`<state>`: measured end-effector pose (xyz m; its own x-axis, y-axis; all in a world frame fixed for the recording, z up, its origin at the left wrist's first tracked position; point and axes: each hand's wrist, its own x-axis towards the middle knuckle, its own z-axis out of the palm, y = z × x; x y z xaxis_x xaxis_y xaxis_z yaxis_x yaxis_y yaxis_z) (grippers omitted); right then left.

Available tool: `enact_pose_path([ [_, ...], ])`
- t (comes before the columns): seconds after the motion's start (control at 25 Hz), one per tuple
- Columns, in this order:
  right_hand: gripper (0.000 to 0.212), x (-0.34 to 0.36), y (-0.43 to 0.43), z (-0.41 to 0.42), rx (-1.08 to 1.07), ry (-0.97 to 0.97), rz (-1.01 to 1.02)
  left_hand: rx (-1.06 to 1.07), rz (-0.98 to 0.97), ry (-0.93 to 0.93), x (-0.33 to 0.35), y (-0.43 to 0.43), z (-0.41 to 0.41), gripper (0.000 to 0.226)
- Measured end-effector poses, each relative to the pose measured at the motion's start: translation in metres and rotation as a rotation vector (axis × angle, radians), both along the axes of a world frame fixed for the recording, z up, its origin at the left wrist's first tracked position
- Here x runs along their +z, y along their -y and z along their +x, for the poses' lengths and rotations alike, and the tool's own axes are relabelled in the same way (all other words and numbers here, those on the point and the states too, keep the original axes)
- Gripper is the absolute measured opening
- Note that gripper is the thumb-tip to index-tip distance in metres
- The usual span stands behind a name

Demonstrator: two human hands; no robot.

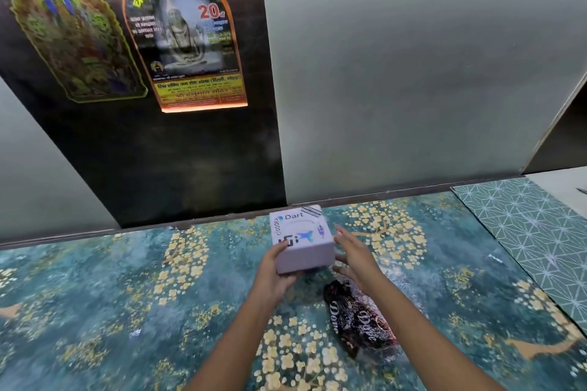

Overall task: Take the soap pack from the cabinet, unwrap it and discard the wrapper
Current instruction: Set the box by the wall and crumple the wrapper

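A white box (301,240) printed "Dart" is held just above the patterned surface, near the cabinet doors. My left hand (276,270) grips its near left corner from below. My right hand (354,255) is beside the box's right side, fingers spread, close to it or just touching. A dark crumpled wrapper (359,317) printed "Dove" lies on the surface under my right forearm, partly covered by it. No bare soap bar is visible.
The surface is a teal floral sheet (127,295); a green geometric sheet (524,232) adjoins it at right. Behind stand frosted grey cabinet doors (413,73) and a dark panel (158,152) bearing two religious posters. A dark gap opens at far right.
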<state>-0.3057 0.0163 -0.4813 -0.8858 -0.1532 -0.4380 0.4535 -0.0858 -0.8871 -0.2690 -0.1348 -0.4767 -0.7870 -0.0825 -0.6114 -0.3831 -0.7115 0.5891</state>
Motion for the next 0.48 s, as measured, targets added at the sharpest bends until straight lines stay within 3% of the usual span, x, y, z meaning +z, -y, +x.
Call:
enact_pose_path([
  [0.24,0.02,0.001,-0.024,0.001,-0.009,-0.055,0.08,0.087,-0.122,-0.004,-0.012,0.022,-0.066,0.041],
  [0.32,0.021,-0.004,-0.035,0.007,-0.031,-0.054,0.076,0.086,-0.36,0.116,-0.021,0.032,-0.08,0.051],
  [0.4,0.023,-0.008,-0.044,0.011,-0.068,-0.04,0.035,-0.034,-0.76,0.414,-0.034,0.048,-0.087,0.068],
  [0.44,0.022,-0.01,-0.047,0.012,-0.088,-0.034,0.015,-0.122,-0.864,0.437,-0.036,0.052,-0.088,0.074],
  [0.48,0.022,-0.013,-0.048,0.013,-0.104,-0.03,0.004,-0.166,-0.801,0.384,-0.038,0.052,-0.089,0.074],
])
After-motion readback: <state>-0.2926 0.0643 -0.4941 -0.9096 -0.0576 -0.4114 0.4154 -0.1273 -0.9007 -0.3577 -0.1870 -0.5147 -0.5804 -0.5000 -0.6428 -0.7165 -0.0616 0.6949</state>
